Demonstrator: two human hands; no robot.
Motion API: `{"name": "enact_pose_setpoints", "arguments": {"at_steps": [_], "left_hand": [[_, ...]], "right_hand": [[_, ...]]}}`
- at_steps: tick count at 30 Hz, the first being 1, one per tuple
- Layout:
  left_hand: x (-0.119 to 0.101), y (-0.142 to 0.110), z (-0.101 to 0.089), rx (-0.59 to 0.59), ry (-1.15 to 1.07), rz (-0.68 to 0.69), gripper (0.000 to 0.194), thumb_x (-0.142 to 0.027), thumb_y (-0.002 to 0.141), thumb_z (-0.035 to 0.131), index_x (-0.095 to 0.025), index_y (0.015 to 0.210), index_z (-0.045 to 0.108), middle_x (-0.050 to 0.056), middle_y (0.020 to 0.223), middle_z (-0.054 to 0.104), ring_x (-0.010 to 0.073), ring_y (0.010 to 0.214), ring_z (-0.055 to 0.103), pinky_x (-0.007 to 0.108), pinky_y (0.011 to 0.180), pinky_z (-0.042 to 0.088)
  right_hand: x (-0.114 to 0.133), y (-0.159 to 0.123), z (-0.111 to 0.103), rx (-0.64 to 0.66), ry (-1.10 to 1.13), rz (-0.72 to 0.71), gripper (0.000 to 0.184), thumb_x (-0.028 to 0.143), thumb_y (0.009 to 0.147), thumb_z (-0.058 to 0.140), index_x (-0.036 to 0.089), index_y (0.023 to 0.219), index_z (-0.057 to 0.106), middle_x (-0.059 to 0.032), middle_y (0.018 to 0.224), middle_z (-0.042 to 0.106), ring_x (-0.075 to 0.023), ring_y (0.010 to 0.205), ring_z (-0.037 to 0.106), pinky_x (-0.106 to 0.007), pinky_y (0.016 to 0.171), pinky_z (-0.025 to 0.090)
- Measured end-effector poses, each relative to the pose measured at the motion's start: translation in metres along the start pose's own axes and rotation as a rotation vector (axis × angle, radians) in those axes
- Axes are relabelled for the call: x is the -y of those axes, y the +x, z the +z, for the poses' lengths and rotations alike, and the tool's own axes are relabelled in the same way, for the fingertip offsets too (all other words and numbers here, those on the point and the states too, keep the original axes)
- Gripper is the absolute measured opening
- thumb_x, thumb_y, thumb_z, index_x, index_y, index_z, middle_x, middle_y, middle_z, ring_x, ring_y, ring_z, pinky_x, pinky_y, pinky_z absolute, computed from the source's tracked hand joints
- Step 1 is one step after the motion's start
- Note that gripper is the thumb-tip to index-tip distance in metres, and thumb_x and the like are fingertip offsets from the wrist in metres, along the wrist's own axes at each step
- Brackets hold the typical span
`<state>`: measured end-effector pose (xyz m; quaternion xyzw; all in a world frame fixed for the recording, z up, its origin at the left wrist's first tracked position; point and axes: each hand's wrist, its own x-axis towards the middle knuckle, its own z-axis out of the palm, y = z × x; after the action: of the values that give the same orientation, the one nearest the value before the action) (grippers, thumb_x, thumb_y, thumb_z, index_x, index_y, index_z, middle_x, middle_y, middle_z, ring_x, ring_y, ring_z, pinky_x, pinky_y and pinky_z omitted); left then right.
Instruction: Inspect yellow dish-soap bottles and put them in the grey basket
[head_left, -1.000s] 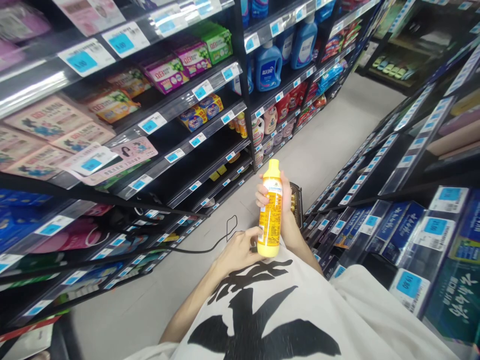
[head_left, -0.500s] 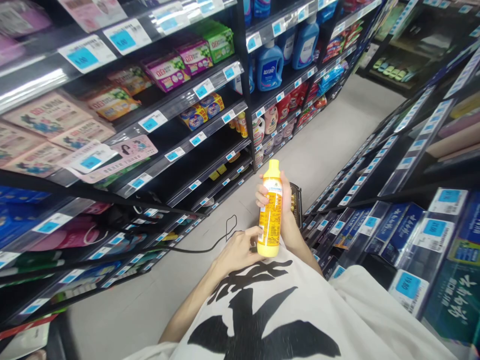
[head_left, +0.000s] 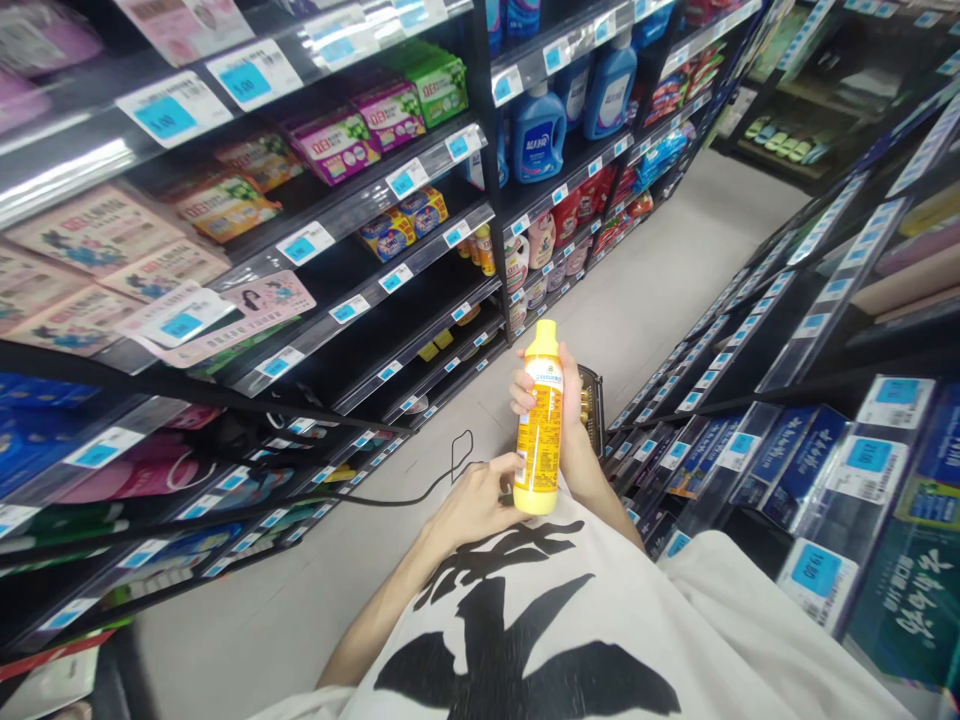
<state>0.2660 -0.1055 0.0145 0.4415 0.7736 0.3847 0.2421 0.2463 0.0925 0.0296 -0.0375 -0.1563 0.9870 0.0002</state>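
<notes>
A yellow plastic bottle (head_left: 538, 430) with a printed orange label stands almost upright in front of my chest, its yellow cap at the top. My right hand (head_left: 571, 400) is closed around the upper part from behind, and its fingertips show along the bottle's left side. Lower down, my left hand (head_left: 484, 497) has its fingers curled against the bottle's left side near the base. Part of those fingers is hidden by the bottle. The label, covered in small text, faces me.
On the left, dark shelves carry boxed soap (head_left: 334, 145) and blue detergent jugs (head_left: 538, 135). A black cable (head_left: 405, 500) hangs across the aisle floor (head_left: 645, 250) beside me. Shelves with blue boxes (head_left: 799, 465) stand close on the right. A dark object (head_left: 592, 410) lies behind my right hand.
</notes>
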Motion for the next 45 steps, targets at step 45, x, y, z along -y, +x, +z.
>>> {"name": "enact_pose_setpoints", "arguments": {"at_steps": [45], "left_hand": [[-0.0009,0.0007,-0.0012,0.024,-0.018,-0.063,0.039,-0.024,0.076,0.072,-0.022,0.110,0.053,0.003,0.095,0.073,0.0227,0.085,0.072,0.034,0.076,0.055]], "right_hand": [[0.0015,-0.0026,0.0068,-0.079,-0.011,0.016,0.056,0.070,0.095,0.038,0.019,0.102,0.060,0.0045,0.059,0.055,-0.0095,0.043,0.044,-0.021,0.043,0.042]]}}
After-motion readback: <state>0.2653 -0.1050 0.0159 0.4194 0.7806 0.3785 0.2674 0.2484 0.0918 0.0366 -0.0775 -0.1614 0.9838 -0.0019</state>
